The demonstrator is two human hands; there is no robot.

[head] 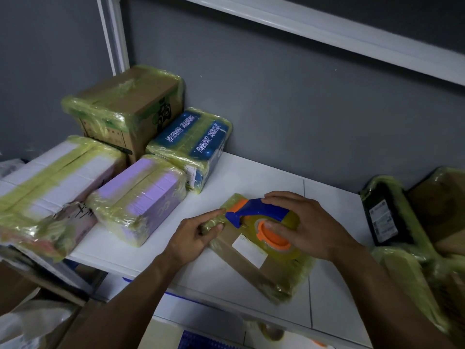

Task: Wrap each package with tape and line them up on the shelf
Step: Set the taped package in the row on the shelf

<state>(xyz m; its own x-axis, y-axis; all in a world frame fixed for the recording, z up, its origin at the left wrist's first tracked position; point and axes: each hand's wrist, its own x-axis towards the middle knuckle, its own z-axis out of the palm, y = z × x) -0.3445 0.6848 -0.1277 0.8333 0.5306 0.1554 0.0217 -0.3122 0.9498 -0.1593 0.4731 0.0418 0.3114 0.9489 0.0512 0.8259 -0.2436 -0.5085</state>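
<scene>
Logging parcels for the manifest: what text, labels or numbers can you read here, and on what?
Blue package: white Chinese characters, too blurred to quote.
Front brown package: white label, print too small.
Black package: label print too small.
White box: black scribble, illegible.
Back cardboard box: printed marks, blurred.
No text can be quoted.

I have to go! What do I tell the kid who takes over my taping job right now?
Left hand pinches a corner of the brown package on the shelf.
Right hand grips the tape dispenser, which rests on that package.
Done: tall box, blue package, purple package and white package stand taped at the shelf's left.
Left to do: finish taping the brown package, then line it up beside them.
</scene>
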